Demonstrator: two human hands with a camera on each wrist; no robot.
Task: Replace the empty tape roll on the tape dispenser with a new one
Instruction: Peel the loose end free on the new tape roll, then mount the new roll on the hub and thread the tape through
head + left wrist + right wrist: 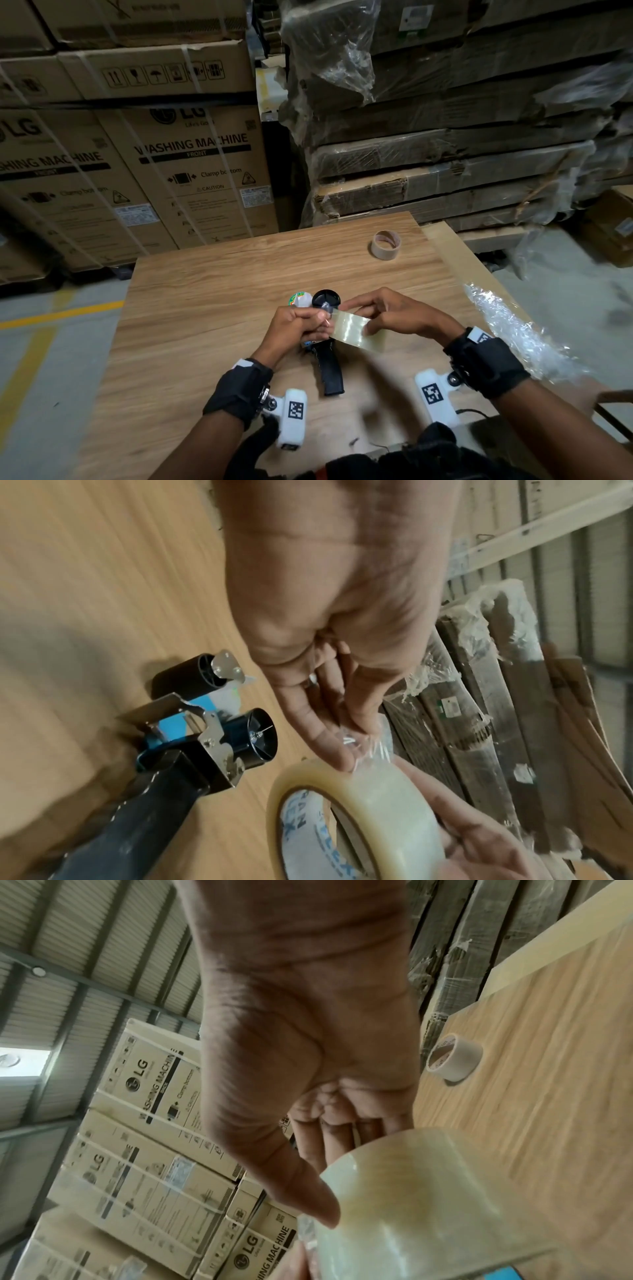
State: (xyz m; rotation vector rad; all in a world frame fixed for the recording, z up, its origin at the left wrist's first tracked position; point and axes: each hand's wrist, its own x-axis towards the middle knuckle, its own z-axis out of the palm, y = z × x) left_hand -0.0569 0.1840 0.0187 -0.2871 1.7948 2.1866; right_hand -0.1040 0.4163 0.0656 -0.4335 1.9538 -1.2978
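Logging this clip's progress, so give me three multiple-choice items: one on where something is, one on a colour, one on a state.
1. Where is the empty core?
A. On the dispenser's hub
B. Standing on the table, apart from both hands
C. In the left hand

2. What colour is the dispenser's handle?
A. Black
B. Red
C. Yellow

3. What state is the dispenser's hub in?
A. Carrying the new roll
B. Carrying the empty core
C. Bare

Answers:
1 B: the empty core stands alone on the table, beyond the hands.
2 A: the dispenser lies on the table, and its handle shows black.
3 C: the hub has nothing on it. The right hand holds the new roll beside it while the left hand pinches its loose end.
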